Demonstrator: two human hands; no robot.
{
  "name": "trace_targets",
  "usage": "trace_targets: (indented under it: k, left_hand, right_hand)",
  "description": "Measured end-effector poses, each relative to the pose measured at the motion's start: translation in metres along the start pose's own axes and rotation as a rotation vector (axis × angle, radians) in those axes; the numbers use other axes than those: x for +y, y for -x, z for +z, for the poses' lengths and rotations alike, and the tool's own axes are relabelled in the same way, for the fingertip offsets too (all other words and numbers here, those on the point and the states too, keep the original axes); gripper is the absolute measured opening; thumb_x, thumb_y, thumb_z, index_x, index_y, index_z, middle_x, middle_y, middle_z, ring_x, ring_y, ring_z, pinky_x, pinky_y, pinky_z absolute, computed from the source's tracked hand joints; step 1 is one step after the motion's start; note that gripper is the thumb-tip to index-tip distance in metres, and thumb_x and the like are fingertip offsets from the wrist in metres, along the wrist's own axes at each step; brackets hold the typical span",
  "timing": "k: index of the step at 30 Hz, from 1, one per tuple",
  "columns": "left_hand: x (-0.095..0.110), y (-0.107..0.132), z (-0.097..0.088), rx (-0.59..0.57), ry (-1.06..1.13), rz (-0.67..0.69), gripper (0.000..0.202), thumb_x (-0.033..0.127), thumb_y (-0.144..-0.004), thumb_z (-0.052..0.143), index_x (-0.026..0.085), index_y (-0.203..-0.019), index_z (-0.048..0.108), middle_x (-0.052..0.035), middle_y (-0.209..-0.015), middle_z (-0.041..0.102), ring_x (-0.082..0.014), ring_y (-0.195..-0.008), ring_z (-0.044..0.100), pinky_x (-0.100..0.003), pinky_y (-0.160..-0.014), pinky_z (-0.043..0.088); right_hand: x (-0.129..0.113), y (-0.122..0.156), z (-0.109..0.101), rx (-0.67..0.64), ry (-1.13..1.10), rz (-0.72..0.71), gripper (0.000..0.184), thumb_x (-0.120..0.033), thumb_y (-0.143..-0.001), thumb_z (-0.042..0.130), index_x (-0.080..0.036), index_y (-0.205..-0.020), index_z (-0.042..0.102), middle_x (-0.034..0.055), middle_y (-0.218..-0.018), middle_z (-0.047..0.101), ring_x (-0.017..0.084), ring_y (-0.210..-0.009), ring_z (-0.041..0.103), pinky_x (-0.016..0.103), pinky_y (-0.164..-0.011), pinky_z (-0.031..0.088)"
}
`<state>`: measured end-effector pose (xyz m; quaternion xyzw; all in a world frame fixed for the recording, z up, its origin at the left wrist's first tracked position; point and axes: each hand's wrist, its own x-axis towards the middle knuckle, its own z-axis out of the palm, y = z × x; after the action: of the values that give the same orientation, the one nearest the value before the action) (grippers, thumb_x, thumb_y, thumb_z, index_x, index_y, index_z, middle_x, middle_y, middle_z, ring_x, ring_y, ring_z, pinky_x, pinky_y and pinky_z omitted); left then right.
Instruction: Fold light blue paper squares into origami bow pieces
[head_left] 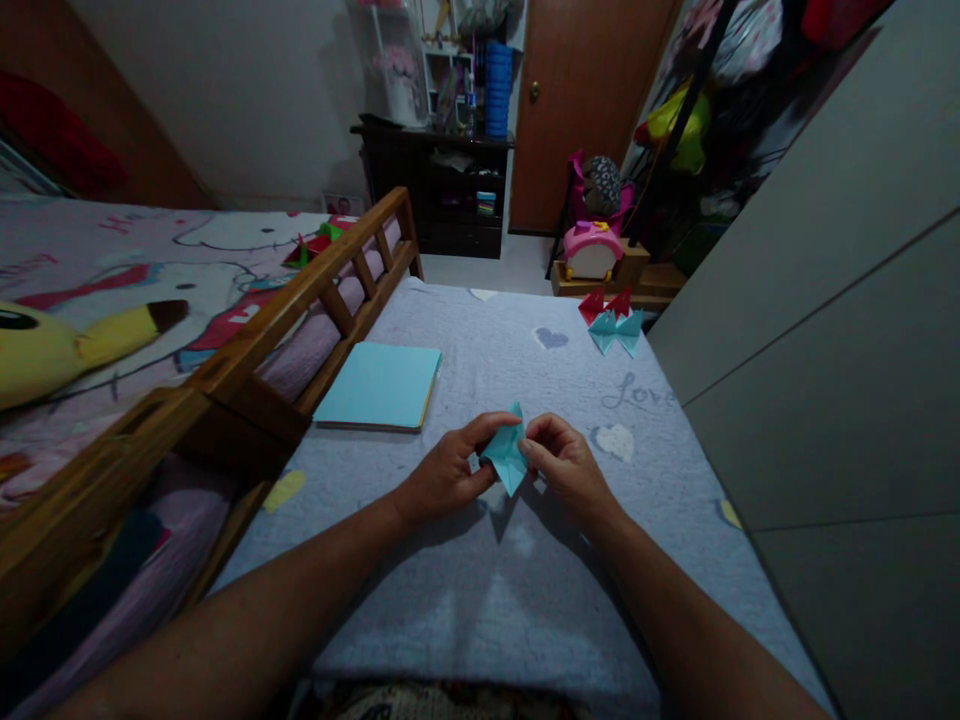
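Note:
A folded piece of light blue origami paper is held up between my two hands, just above the bed sheet. My left hand grips its left side, thumb below and fingers above. On the right edge, my right hand pinches the paper between thumb and forefinger. A stack of square paper, light blue on top, lies to the left beyond my left hand. At the far right corner of the bed stand folded blue origami pieces with red origami pieces behind them.
A wooden bed rail runs along the left, with another bed and a yellow plush toy beyond. A pale cabinet borders the right side. A dark shelf unit and a pink toy are past the bed's far end.

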<state>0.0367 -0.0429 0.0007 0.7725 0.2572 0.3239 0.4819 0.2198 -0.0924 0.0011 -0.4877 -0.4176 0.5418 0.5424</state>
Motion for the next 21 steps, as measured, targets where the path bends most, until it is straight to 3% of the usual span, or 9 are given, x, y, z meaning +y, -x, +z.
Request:
trace_targets:
  k: [7,13,21]
  left_hand:
    - [0.002,-0.0021,-0.003,-0.063,0.001,0.037,0.036,0.009,-0.082,0.057,0.021,-0.114,0.067,-0.0059,-0.107,0.071,-0.0198,-0.098,0.065,-0.034,-0.09,0.049]
    - [0.0036,-0.0034,-0.0043,-0.049,0.046,-0.054,0.035,0.012,-0.082,0.059,0.019,-0.115,0.068,-0.006,-0.103,0.073,-0.0179,-0.091,0.067,-0.031,-0.085,0.05]
    - [0.0054,-0.004,-0.0022,-0.126,0.103,-0.026,0.032,0.013,-0.081,0.061,0.021,-0.11,0.071,-0.0073,-0.105,0.074,-0.0178,-0.091,0.068,-0.032,-0.085,0.05]
  right_hand:
    - [0.0002,-0.0009,0.0011,0.001,0.001,0.016,0.033,-0.042,-0.07,0.079,-0.022,-0.077,0.054,-0.0064,-0.063,0.049,0.009,-0.052,0.043,0.022,-0.049,0.035]
    - [-0.0044,0.0007,-0.0006,-0.027,-0.029,-0.002,0.029,-0.039,-0.07,0.078,-0.022,-0.082,0.058,-0.0059,-0.063,0.051,0.01,-0.053,0.045,0.023,-0.05,0.038]
    - [-0.0067,-0.0002,-0.0022,0.036,0.004,0.0,0.026,-0.044,-0.077,0.073,-0.02,-0.08,0.062,-0.0051,-0.062,0.054,0.01,-0.053,0.047,0.024,-0.053,0.04]
